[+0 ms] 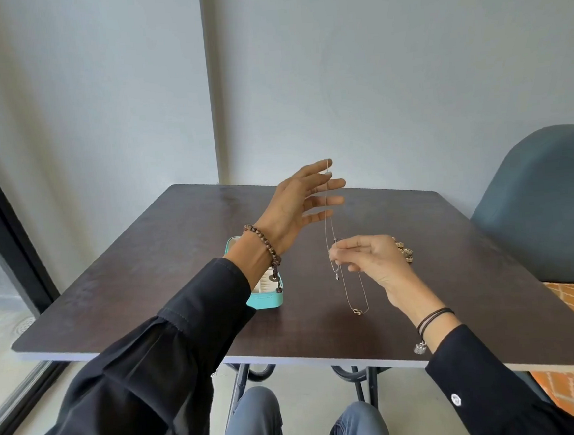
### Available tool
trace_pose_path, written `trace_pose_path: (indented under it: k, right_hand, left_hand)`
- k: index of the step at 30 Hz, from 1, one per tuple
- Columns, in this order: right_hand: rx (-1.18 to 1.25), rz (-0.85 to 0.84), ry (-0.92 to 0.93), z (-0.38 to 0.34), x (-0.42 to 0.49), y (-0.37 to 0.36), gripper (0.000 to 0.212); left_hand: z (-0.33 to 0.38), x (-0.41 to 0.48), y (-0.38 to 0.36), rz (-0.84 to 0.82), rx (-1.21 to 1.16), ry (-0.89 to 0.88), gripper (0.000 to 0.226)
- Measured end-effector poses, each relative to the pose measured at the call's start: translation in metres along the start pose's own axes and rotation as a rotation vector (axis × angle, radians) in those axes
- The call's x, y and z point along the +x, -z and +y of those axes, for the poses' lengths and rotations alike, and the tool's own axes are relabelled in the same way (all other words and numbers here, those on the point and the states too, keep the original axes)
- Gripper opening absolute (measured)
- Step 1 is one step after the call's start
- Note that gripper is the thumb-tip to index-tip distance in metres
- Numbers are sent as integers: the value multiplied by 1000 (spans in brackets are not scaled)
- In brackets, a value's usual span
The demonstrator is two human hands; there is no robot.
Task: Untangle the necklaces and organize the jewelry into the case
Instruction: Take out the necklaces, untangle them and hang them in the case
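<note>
1. The necklaces point(326, 235) hang in the air above the tabletop point(166, 271), strung between the two hands. They are two very fine chains, one silvery and one gold-toned.
2. The left hand point(307, 205) is raised, its grip spread with the fingers straight. The chains drop from its topmost fingertips point(329, 166). We cannot tell whether they are pinched there or just draped over.
3. The right hand point(371, 262) sits lower, and its thumb and forefinger pinch the strands where they cross. The other fingers curl loosely.
4. Below that pinch a small pendant point(337, 277) dangles, and a gold loop point(357, 311) hangs lower, close over the tabletop. We cannot make out whether it touches.
5. Handling, as we judge it:
   - The chains are featherweight and wholly limp, with no stiffness to push against.
   - The links are slick and slip through dry fingers.
   - They are fragile, so a hard tug at a snarl could kink or snap a link.
6. Where to hold, as we judge it:
   - Pinch close beside the crossing and tease one strand out sideways.
   - Let the pendants hang as weights to show which strand is which.
   - Avoid pulling the ends apart, which tightens knots.
7. The teal case point(268, 299) stands open on the tabletop beneath the left wrist, well within reach.
8. A gold piece point(405, 251) lies on the tabletop just behind the right hand. Its type is unclear.
</note>
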State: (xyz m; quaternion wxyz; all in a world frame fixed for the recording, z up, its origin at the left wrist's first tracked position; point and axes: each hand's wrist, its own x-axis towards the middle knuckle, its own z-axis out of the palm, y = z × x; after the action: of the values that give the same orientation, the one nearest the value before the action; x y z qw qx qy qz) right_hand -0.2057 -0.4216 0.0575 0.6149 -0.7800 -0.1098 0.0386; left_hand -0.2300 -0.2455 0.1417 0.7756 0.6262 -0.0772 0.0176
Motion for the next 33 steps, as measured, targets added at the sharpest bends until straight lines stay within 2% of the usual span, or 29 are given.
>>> trace_pose_path:
  k: [8,14,25,33]
  right_hand:
    - [-23,-25,7,2,-6,-6,9]
    - [-50,-39,142,-30,0,-12,14]
    - [1,33,212,-67,27,-24,16]
    - [-8,126,244,-70,35,-16,12]
  left_hand:
    - [-5,8,10,71,-64,-27,44]
    - [-18,14,21,59,-54,27,46]
    - [-19,16,32,49,268,19,40]
    - [-13,22,18,34,353,110,60]
